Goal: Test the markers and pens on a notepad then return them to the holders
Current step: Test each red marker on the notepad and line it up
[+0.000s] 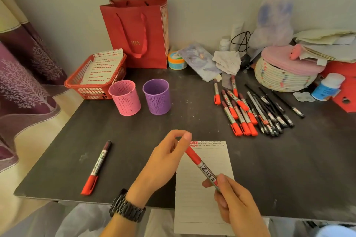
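Marker [204, 169] over your notepad [194, 198], your right hand [237, 204] pinching its barrel, your left hand [163, 161] pinching its cap [192, 155], holders [157, 98] at 11 o'clock, pens [269, 113] at 1 o'clock

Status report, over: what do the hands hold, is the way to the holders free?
Left hand pinches cap of marker, right hand grips barrel. Marker above notepad, cap on. Nothing blocks pink holder, purple holder.
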The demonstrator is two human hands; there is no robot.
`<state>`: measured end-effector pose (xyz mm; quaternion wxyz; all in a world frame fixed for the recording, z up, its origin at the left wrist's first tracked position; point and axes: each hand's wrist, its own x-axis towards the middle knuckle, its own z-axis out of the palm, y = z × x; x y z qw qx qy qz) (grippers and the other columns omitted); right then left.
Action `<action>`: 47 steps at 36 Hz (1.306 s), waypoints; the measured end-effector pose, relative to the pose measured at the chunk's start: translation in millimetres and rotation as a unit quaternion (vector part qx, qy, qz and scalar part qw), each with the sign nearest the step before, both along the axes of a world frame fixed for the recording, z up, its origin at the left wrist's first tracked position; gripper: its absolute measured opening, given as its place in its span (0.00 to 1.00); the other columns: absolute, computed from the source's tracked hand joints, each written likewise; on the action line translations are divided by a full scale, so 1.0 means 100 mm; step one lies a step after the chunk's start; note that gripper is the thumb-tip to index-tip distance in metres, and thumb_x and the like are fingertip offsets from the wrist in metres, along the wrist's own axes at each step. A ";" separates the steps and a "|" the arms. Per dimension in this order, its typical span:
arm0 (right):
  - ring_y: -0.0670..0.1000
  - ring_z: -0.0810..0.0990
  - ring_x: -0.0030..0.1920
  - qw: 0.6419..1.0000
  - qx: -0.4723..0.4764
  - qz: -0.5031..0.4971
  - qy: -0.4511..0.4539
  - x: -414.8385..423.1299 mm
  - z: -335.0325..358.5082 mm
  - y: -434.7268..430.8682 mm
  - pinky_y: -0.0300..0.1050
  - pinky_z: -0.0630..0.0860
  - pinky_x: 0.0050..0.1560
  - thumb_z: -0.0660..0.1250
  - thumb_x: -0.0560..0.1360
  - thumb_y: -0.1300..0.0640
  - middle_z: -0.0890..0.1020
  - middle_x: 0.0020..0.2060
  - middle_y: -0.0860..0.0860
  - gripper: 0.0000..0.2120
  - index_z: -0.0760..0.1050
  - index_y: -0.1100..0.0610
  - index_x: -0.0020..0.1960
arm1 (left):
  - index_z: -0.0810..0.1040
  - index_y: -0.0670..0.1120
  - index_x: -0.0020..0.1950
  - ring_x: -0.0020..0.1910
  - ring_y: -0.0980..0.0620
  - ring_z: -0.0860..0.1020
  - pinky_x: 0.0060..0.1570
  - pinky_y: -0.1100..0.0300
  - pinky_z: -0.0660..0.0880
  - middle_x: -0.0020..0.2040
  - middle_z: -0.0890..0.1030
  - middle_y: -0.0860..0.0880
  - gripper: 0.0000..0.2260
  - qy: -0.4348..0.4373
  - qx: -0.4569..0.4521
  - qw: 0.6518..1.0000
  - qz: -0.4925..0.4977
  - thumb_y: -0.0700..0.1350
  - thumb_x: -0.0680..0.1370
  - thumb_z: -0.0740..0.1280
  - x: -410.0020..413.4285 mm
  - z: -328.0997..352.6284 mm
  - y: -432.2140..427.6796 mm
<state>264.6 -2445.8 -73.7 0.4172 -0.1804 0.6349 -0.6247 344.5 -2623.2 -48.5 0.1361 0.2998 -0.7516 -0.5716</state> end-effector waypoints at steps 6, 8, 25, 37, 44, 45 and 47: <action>0.44 0.59 0.24 1.000 -0.006 0.000 -0.022 0.10 0.03 -0.03 0.35 0.59 0.24 0.58 0.75 0.42 0.65 0.26 0.49 0.20 0.86 0.52 0.45 | 0.82 0.54 0.51 0.44 0.48 0.81 0.47 0.54 0.80 0.41 0.80 0.47 0.19 0.110 0.102 0.983 0.109 0.65 0.77 0.59 -0.08 0.08 0.07; 0.43 0.59 0.23 0.999 -0.011 0.005 -0.038 0.12 0.04 -0.04 0.34 0.59 0.23 0.59 0.74 0.41 0.65 0.26 0.48 0.21 0.86 0.52 0.45 | 0.84 0.48 0.48 0.42 0.48 0.81 0.44 0.56 0.80 0.42 0.80 0.46 0.19 0.162 0.196 0.959 0.125 0.62 0.77 0.62 -0.14 0.15 0.10; 0.43 0.69 0.25 0.980 0.099 -0.098 0.141 0.57 0.04 -0.03 0.34 0.66 0.29 0.51 0.79 0.39 0.72 0.23 0.44 0.22 0.80 0.45 0.40 | 0.57 0.51 0.27 0.20 0.56 0.52 0.18 0.65 0.51 0.24 0.54 0.54 0.22 0.232 0.415 0.860 0.185 0.46 0.81 0.58 -0.36 0.23 0.39; 0.37 0.77 0.36 0.955 0.084 -0.092 0.270 0.66 0.16 -0.07 0.28 0.69 0.34 0.46 0.72 0.33 0.76 0.31 0.27 0.22 0.74 0.41 0.41 | 0.57 0.51 0.28 0.21 0.55 0.51 0.19 0.65 0.50 0.26 0.54 0.53 0.21 0.241 0.403 0.851 0.234 0.44 0.80 0.58 -0.21 0.28 0.36; 0.41 0.77 0.33 0.948 0.050 -0.082 0.302 0.75 0.27 -0.27 0.32 0.70 0.32 0.47 0.75 0.35 0.76 0.30 0.28 0.17 0.69 0.39 0.36 | 0.58 0.51 0.28 0.20 0.56 0.53 0.18 0.66 0.51 0.24 0.55 0.54 0.20 0.283 0.396 0.834 0.259 0.44 0.80 0.58 -0.01 0.41 0.18; 0.42 0.77 0.35 0.948 0.046 -0.083 0.304 0.76 0.30 -0.30 0.35 0.71 0.33 0.47 0.75 0.34 0.77 0.31 0.28 0.17 0.69 0.38 0.36 | 0.58 0.51 0.28 0.19 0.57 0.53 0.17 0.66 0.51 0.24 0.55 0.54 0.20 0.294 0.405 0.828 0.253 0.44 0.80 0.58 0.01 0.44 0.16; 0.43 0.77 0.35 0.952 0.032 -0.086 0.293 0.78 0.32 -0.36 0.37 0.71 0.34 0.47 0.74 0.33 0.77 0.30 0.31 0.19 0.71 0.39 0.35 | 0.57 0.50 0.28 0.19 0.57 0.53 0.16 0.66 0.52 0.23 0.55 0.54 0.20 0.313 0.409 0.823 0.240 0.44 0.80 0.58 0.04 0.49 0.11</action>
